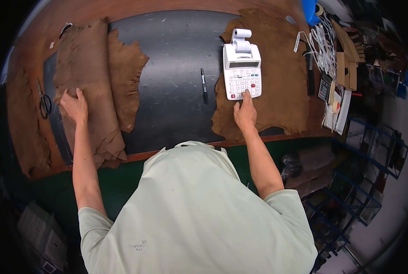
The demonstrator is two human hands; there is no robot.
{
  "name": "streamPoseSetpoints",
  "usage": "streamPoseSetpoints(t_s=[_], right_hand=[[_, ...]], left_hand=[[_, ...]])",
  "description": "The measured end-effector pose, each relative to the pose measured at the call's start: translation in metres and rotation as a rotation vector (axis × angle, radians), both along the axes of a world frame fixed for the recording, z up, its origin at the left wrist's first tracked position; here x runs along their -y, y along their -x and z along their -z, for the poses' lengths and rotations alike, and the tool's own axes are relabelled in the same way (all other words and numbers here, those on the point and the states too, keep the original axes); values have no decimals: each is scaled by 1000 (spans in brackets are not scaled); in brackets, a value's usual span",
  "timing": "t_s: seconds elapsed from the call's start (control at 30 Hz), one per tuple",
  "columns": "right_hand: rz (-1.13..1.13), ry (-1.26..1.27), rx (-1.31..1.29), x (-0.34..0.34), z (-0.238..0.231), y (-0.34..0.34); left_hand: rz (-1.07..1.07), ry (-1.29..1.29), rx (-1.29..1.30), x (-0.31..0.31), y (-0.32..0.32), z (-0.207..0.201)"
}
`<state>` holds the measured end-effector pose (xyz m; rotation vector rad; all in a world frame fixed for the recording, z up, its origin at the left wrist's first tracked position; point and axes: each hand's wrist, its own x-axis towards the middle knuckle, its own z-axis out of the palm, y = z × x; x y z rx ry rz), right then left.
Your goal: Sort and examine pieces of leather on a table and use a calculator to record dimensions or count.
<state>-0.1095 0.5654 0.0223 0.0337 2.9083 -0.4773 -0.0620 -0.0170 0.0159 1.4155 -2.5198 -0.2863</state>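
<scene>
My left hand [75, 107] rests on a folded brown leather hide [87, 59] at the left, its thumb and fingers apart near the hide's left edge. My right hand [246, 114] reaches to a white printing calculator [243, 68], with a fingertip at its lower keys and the thumb held away. A curled paper roll [242, 34] sticks up from the calculator's top. Under the calculator lies another brown leather hide [277, 86]. Between the two hides, a black marker [204, 86] lies on the black mat [172, 55].
Black-handled scissors [44, 106] lie left of the folded hide, beside a further brown leather piece [26, 128]. White strips [321, 45], cardboard [346, 71] and a small dark calculator [325, 86] crowd the table's right end. Below it, wrapped rolls [309, 164] stand near blue metal racks [357, 196].
</scene>
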Motion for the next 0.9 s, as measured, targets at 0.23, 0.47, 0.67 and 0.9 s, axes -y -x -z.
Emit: streamPoseSetpoints(t_s=[0.23, 0.47, 0.67, 0.9], right_hand=[[42, -33, -51, -2, 2, -12], [19, 6, -66, -2, -1, -4], [33, 18, 8, 9, -6, 2], [117, -11, -25, -22, 2, 9]], left_hand=[[703, 89, 10, -103, -13, 16], [671, 116, 135, -81, -20, 36], [664, 117, 187, -73, -21, 27], [640, 80, 227, -80, -12, 34]])
